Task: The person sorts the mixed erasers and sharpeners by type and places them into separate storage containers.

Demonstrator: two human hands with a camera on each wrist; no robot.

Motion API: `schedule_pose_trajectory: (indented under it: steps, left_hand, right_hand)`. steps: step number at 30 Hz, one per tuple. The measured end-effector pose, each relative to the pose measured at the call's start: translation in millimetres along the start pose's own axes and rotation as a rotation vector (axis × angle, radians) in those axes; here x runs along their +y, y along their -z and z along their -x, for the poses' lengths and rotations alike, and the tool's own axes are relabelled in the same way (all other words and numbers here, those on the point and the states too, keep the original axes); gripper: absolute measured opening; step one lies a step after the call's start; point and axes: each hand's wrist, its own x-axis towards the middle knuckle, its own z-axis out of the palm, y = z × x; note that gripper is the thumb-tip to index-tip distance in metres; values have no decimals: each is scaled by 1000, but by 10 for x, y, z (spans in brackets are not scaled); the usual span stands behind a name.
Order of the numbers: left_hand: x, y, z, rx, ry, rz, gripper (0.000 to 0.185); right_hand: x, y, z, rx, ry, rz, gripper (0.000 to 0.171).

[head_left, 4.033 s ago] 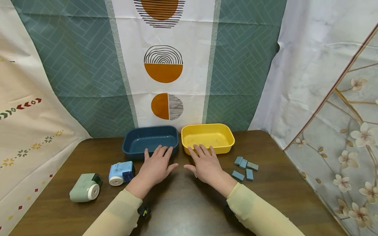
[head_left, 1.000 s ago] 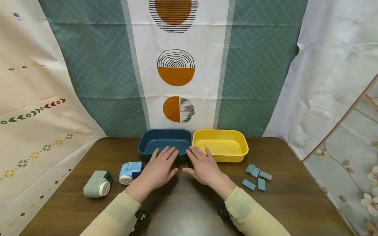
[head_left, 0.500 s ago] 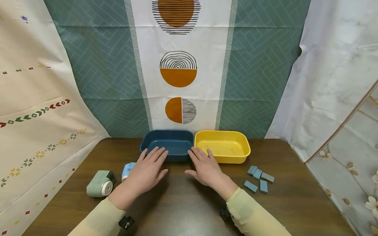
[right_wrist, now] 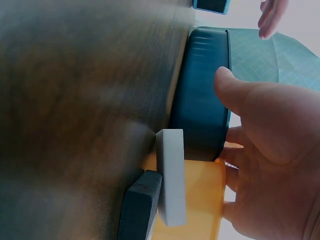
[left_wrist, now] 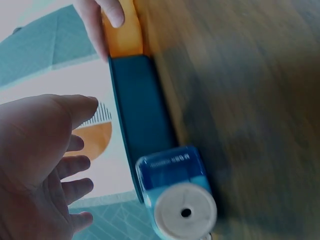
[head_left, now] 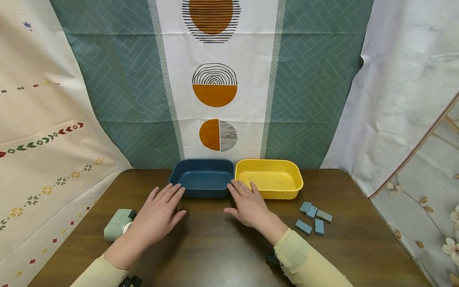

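My left hand (head_left: 157, 215) hovers flat over the blue sharpener (left_wrist: 175, 192), fingers loose, holding nothing; right hand (head_left: 249, 205) rests open by the yellow tray (head_left: 287, 193).

The blue pencil sharpener (left_wrist: 175, 192) bears a line of small pale lettering on its top face, too blurred to read; nothing else carries text

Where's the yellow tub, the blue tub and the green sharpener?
yellow tub (head_left: 269, 194), head view, on its front wall.
blue tub (head_left: 202, 192), head view, on its front wall.
green sharpener (head_left: 115, 227), head view, on its green body.
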Motion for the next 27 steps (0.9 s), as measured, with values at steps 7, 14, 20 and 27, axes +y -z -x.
schedule_pose_trajectory:
  steps: [7,14,20,27]
  left_hand:
    - [-119,10,117,3,32,3,72]
    - [-177,20,190,-17,63,-15,76]
    - [-205,14,224,-23,89,-10,78]
    - [-234,-5,247,-30,101,4,78]
  right_hand:
    - [1,-6,17,25,13,37,85]
    - [-6,-5,22,20,10,29,85]
    - [-3,-6,21,17,10,27,85]
    - [-6,6,26,16,11,20,85]
